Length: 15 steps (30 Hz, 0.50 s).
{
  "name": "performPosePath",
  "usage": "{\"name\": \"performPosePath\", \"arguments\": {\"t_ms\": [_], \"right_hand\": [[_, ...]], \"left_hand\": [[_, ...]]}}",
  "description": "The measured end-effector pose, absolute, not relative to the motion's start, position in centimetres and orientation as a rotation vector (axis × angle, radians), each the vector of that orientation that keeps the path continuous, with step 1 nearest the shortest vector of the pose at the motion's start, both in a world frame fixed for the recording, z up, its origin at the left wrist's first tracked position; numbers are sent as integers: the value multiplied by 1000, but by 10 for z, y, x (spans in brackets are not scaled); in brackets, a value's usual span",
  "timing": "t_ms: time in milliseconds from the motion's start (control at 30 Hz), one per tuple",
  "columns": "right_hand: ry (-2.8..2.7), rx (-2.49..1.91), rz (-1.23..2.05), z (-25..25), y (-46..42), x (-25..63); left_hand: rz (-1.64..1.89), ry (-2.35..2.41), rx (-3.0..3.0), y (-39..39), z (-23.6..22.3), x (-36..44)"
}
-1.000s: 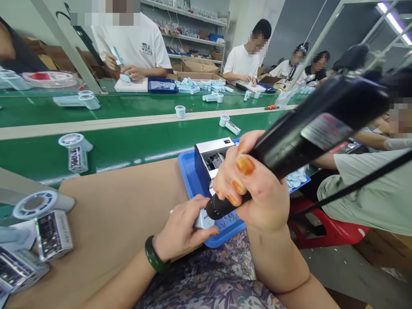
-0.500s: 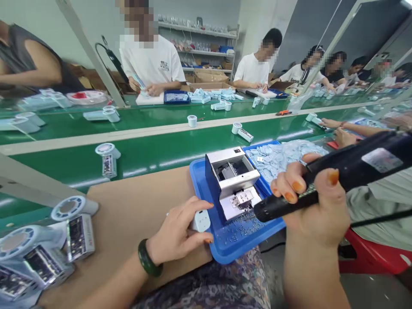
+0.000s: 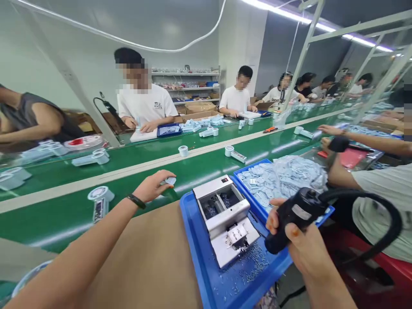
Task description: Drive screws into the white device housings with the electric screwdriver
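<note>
**Left hand** (image 3: 154, 187): narrow pinch, fingers curled around 1 small pale blue piece (image 3: 170, 181). Reaches out past the far edge of the brown board (image 3: 141, 262), above the green conveyor belt (image 3: 64, 227). Black wristband (image 3: 137, 201) on the wrist.

**Right hand** (image 3: 291, 242): full wrap around 1 black power tool (image 3: 298, 219). Tool's long axis slants from its blunt nose, near and left, to its rear, far and right. Black cord (image 3: 383, 206) loops away right.

**Metal machine** (image 3: 222, 210): lies on the blue tray (image 3: 196, 253), between the 2 hands, long axis running far to near. Right hand is the nearer hand, just right of the machine. Left hand is farther off, beyond the tray's left rim.

**Tool nose:** hangs above the tray's right part, with a narrow gap to the machine. Small pale bits (image 3: 252, 262) lie scattered in that gap.

**Second blue tray** (image 3: 247, 180): far right of the machine, heaped with pale blue pieces (image 3: 286, 180).
</note>
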State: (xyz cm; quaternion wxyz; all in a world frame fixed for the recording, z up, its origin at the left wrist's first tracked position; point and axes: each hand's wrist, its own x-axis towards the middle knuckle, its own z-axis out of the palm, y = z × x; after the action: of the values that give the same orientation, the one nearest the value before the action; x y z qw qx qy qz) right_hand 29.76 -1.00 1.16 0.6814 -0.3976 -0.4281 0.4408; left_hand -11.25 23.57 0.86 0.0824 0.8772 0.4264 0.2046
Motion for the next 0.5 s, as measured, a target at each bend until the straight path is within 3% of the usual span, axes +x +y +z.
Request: {"name": "performPosePath", "arguments": {"t_ms": [500], "right_hand": [[-1079, -984, 1061, 5, -14, 305]], "left_hand": [[886, 1359, 2152, 206, -6, -138]]}}
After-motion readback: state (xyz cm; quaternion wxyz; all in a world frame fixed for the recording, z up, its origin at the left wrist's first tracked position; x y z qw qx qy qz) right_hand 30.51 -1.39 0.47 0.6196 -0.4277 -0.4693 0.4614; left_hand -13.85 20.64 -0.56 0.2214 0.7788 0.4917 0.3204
